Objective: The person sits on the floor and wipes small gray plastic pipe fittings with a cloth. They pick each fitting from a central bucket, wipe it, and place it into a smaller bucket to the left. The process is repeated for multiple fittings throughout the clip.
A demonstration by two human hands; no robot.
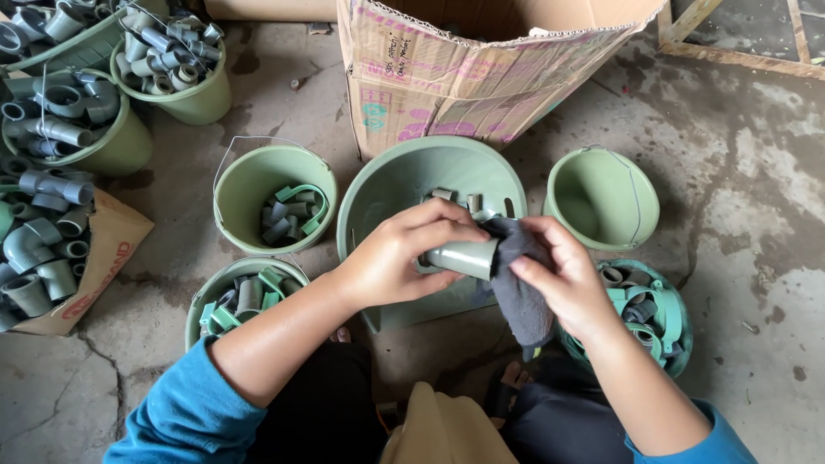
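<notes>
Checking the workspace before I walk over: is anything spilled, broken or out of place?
Nothing spilled. The floor is cracked and stained, and the box leans over the basin. Both hands hold a fitting and cloth.

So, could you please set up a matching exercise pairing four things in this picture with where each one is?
Things:
1. pipe fitting
2. grey cloth
3. empty bucket
4. cardboard box

Places:
A. in the right hand
B. behind the large basin
C. in the left hand
D. right of the large basin

Pairs: 1-C, 2-A, 3-D, 4-B
</notes>
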